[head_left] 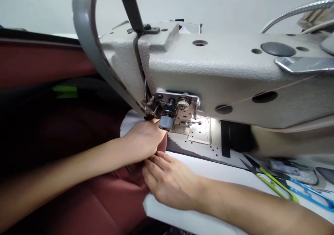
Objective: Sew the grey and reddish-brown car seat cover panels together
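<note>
A grey industrial sewing machine spans the view, its thread tension knob just above my hands. Dark red material lies in folds at the left and runs up beneath the machine head. My left hand rests on it close to the needle area; its fingertips are hidden behind the knob and machine head. Just below, my right hand has its fingers bent together on the edge of the red material, gripping it. A white piece shows behind my left wrist.
Green-handled snips and blue-handled snips lie on the white table at the right. A curved metal bar arches over the machine's left end. More red material stands at the upper left.
</note>
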`<state>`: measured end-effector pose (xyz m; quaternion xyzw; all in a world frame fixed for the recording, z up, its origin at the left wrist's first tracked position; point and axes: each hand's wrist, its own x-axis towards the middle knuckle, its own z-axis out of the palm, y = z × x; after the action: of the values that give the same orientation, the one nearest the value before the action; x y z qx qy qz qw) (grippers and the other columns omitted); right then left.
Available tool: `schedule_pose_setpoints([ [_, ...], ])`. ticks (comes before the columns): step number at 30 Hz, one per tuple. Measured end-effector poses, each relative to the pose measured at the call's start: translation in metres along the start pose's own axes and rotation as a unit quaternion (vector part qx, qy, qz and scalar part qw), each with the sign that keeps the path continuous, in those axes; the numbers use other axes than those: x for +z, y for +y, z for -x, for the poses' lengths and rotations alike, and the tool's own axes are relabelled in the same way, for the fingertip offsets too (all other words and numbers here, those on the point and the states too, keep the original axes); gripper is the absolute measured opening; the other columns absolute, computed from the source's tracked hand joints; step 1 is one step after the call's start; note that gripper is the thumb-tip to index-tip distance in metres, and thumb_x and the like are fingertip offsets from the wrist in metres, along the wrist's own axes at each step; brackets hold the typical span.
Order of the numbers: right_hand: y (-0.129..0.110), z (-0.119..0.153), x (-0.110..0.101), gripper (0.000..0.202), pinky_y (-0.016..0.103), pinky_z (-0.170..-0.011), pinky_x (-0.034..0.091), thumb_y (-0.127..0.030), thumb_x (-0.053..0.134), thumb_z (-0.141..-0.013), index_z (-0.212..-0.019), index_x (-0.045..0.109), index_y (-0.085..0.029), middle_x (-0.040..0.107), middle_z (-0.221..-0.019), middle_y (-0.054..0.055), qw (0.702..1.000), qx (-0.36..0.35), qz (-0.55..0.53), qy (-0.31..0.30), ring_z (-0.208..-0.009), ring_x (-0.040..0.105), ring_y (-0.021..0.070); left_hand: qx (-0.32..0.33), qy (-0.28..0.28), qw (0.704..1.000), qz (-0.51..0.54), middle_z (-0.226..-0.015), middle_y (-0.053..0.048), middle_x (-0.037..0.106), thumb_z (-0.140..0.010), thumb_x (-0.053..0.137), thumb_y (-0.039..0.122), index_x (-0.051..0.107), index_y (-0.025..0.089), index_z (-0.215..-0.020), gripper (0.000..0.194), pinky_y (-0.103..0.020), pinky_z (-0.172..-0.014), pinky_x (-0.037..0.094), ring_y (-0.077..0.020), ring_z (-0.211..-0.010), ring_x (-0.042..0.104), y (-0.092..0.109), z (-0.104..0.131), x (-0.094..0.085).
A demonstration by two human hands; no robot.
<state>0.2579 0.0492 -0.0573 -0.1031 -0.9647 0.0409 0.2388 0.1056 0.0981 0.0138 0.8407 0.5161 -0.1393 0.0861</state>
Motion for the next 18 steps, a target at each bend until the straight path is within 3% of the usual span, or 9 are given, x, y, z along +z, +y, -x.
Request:
schedule_pose_setpoints([
  [3,-0.002,-0.002,0.003,0.024,0.046,-0.107,0.044,-0.014,0.047,-0.096,-0.107,0.066,-0.004,0.070,-0.108,0.015,1.000,0.002,-0.012,-0.002,-0.105,0.063,0.0283,-0.030,-0.028,0.999,-0.032,-0.088,-0.014,0.065,-0.079,0.054,0.007,0.068,0.014,-0.079,0.015,-0.036,-0.074,0.049,-0.0258,-0.082,0.061,0.007,0.003,-0.010],
  [7,0.002,-0.004,0.003,0.021,0.045,-0.112,0.040,-0.018,0.052,-0.094,-0.105,0.067,-0.007,0.069,-0.107,0.014,0.999,0.027,-0.026,-0.006,-0.108,0.061,0.0280,-0.033,-0.027,0.999,-0.007,-0.094,-0.010,0.066,-0.077,0.047,0.000,0.066,0.015,-0.090,0.027,-0.034,-0.079,0.050,-0.0219,-0.082,0.063,0.012,0.006,-0.015],
  [12,-0.005,-0.003,-0.003,0.029,0.044,-0.102,0.049,-0.013,0.042,-0.095,-0.113,0.063,-0.003,0.070,-0.104,0.016,1.000,0.018,0.005,0.017,-0.100,0.066,0.0280,-0.040,-0.027,0.999,0.006,-0.112,-0.013,0.064,-0.078,0.044,-0.002,0.063,0.014,-0.102,0.035,-0.032,-0.078,0.050,-0.0231,-0.091,0.064,0.009,0.011,-0.007],
  [14,-0.011,-0.002,-0.004,0.032,0.041,-0.096,0.052,-0.007,0.037,-0.095,-0.116,0.061,0.000,0.071,-0.102,0.019,0.999,0.016,0.026,0.032,-0.097,0.068,0.0273,-0.033,-0.021,0.999,0.021,-0.112,-0.012,0.064,-0.080,0.042,-0.001,0.063,0.014,-0.103,0.034,-0.031,-0.077,0.050,-0.0221,-0.092,0.064,0.005,0.013,-0.003],
  [18,-0.014,0.000,-0.003,0.036,0.045,-0.099,0.050,-0.011,0.037,-0.095,-0.119,0.058,0.005,0.069,-0.112,0.025,0.998,0.022,0.050,0.018,-0.112,0.065,0.0338,-0.023,-0.019,0.998,0.062,-0.103,-0.008,0.064,-0.085,0.041,0.002,0.062,0.016,-0.102,0.030,-0.030,-0.076,0.048,-0.0204,-0.089,0.063,-0.002,0.013,0.001],
])
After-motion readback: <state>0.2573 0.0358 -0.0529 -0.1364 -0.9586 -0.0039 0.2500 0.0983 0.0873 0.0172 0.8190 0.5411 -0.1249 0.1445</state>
